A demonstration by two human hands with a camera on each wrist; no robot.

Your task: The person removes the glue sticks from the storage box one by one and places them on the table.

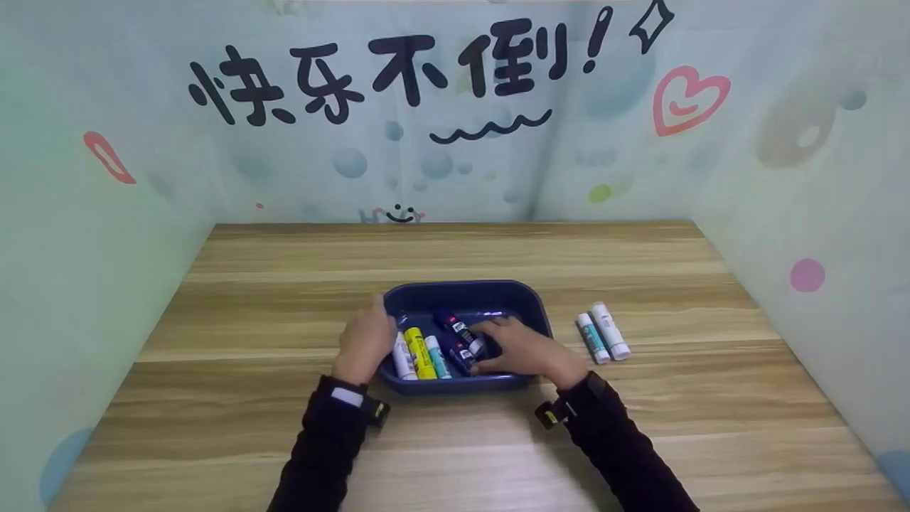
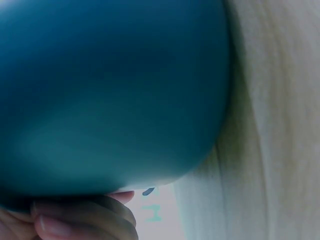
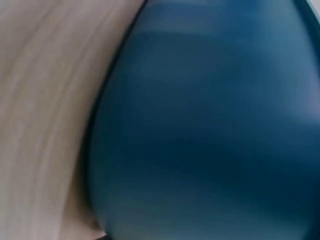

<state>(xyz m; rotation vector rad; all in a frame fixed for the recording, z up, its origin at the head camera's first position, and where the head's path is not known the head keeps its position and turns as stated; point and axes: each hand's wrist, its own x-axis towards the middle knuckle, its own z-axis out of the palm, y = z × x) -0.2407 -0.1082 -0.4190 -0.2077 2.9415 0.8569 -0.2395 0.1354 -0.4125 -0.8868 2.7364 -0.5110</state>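
Looking down from the head, the left hand [image 1: 366,340] grips the blue tray's [image 1: 466,290] left rim, while the right hand [image 1: 522,347] curls over dark sticks [image 1: 461,340] inside, hiding what it pinches. Both wrist views blur: tray wall [image 2: 110,95] fills each, fingertips [image 2: 80,220] barely showing.

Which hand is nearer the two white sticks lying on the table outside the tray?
Right. The right hand is inside the tray, just left of the sticks; the left hand holds the tray's far side.
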